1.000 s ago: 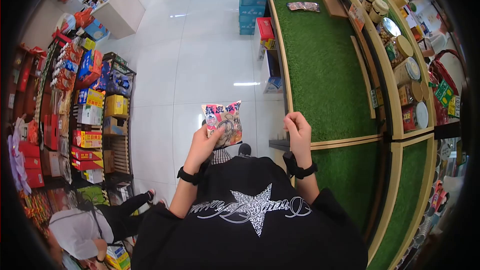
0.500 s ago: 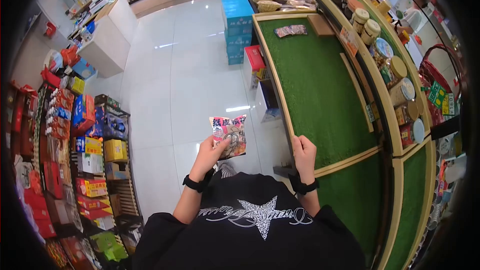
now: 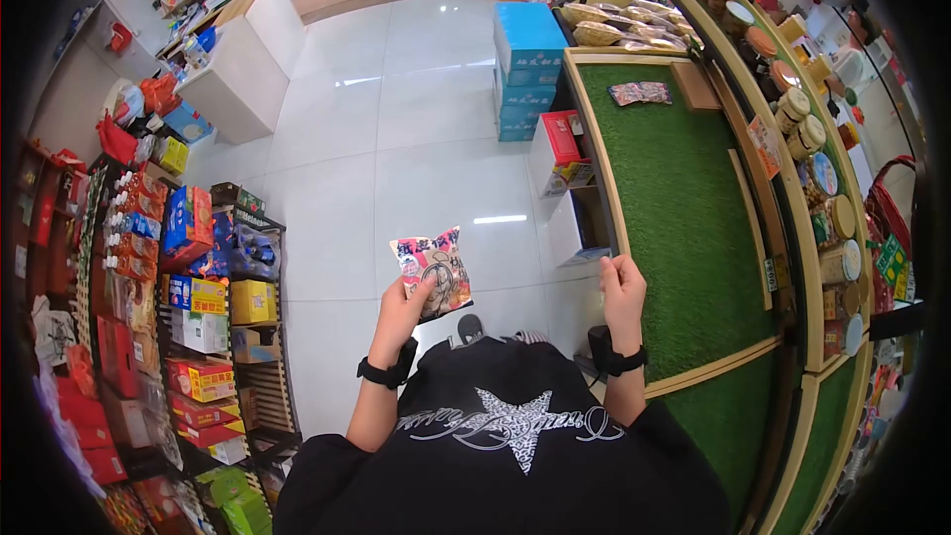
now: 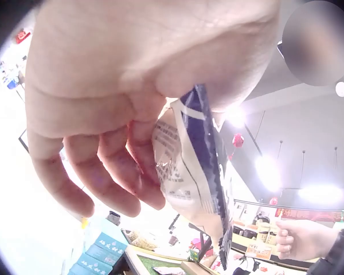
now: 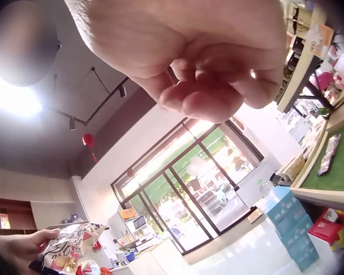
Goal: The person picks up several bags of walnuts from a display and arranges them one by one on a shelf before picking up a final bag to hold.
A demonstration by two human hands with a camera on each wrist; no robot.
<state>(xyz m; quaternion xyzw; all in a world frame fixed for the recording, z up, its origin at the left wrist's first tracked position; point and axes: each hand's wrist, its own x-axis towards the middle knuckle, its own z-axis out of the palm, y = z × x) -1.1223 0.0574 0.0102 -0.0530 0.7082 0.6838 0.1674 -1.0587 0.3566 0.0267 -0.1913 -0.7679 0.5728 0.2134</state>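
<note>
— Spotted the printed snack packet (image 3: 451, 272) where?

— Saw it raised above the tiled floor (image 3: 426, 159), lettering uppermost, leaning slightly, in the left hand (image 3: 398, 315), just ahead of the black shirt (image 3: 426, 466).

— Made out the grip?

— Found thumb and fingers clamped on the packet's lower left side, thumb across the printed front, fingertips bent behind.

— Checked the right hand (image 3: 623, 299) too?

— Yes, noted fingers together, loosely bent inward, near the display stand's wooden rim (image 3: 601, 168). Could not tell about any contact with the rim.

— Noticed what farther out?

— Saw a small packet (image 3: 640, 93) and a brown block (image 3: 697, 86) on the green turf (image 3: 684, 258), stacked blue boxes (image 3: 530, 40) alongside, lidded jars (image 3: 820, 176) in a row beyond, packed shelving (image 3: 263, 386) across the aisle, and, from the right wrist, glass doors (image 5: 203, 195).
</note>
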